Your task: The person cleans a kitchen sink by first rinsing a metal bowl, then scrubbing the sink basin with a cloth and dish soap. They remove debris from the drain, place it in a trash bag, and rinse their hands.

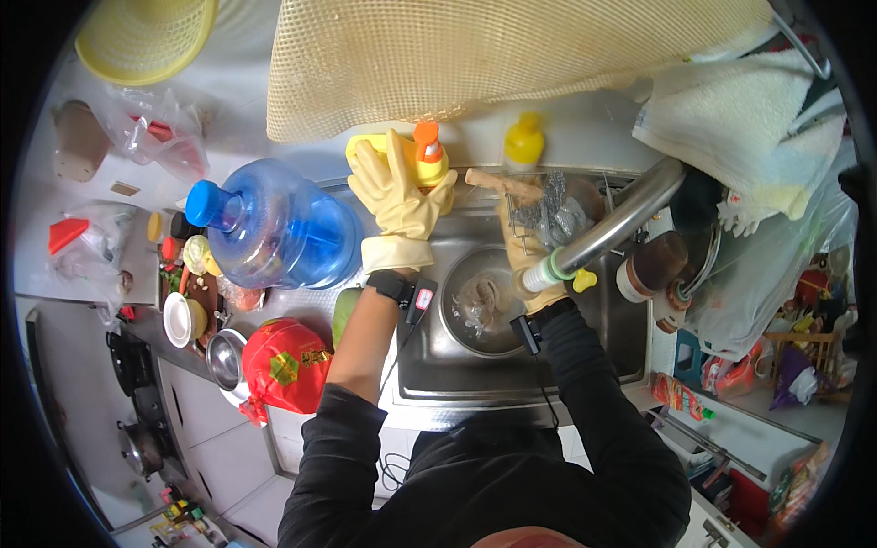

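My left hand (394,195), in a cream rubber glove, is at the back edge of the steel sink (452,373). Its fingers are spread over a yellow bottle (411,154) with an orange top (426,140), hiding part of it. My right hand (524,246), gloved too, reaches under the metal faucet (610,222). Its fingers are largely covered by a wire rack (515,229) holding steel wool scrubbers (551,209) and a wooden-looking handle (497,183). Between my forearms, a round metal basin (473,349) in the sink contains water and a soft brownish mass (483,294).
Left of the sink lie a large blue water jug (281,226) and a knotted red plastic bag (288,366). A yellow-capped bottle (524,140) stands behind the sink. A brown-and-white container (651,267) is at the right. A woven plastic mesh (479,61) and a towel (733,123) hang overhead.
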Demonstrator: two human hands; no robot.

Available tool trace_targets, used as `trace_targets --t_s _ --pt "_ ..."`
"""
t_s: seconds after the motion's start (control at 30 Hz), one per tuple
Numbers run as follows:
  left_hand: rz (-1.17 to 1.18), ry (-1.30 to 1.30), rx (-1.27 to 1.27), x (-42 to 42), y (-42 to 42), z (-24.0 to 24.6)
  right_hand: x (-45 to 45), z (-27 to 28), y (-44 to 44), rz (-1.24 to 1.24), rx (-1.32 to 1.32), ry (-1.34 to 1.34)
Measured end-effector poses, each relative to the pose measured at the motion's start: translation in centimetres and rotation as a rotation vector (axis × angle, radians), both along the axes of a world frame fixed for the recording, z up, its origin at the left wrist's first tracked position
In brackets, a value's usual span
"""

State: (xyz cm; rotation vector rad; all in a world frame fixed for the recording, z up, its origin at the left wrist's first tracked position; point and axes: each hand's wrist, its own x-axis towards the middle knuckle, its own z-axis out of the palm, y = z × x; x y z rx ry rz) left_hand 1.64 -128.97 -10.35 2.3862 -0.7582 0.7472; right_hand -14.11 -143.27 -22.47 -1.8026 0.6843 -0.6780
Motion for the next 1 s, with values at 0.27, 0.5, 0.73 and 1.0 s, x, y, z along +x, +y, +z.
trace_targets --t_s 0.27,0.5,0.73,1.0 --pt "0.122 -0.047 0.068 -1.2 -1.0 -1.1 6.7 0.9 2.7 -0.030 -0.389 -0.137" --pt "-0.303 0.565 0.131 -11.0 8.3 -7.3 -7.3 -6.1 2.9 0.141 0.648 0.133" --pt "-0.482 1.535 0.044 -16.8 9.5 -18.0 -9.2 -11.6 9.6 0.270 0.872 0.400" --pt "-0.269 2.227 -0.908 -17.8 7.6 -20.2 -13.0 -3.1 8.1 -0.011 1.098 0.362"
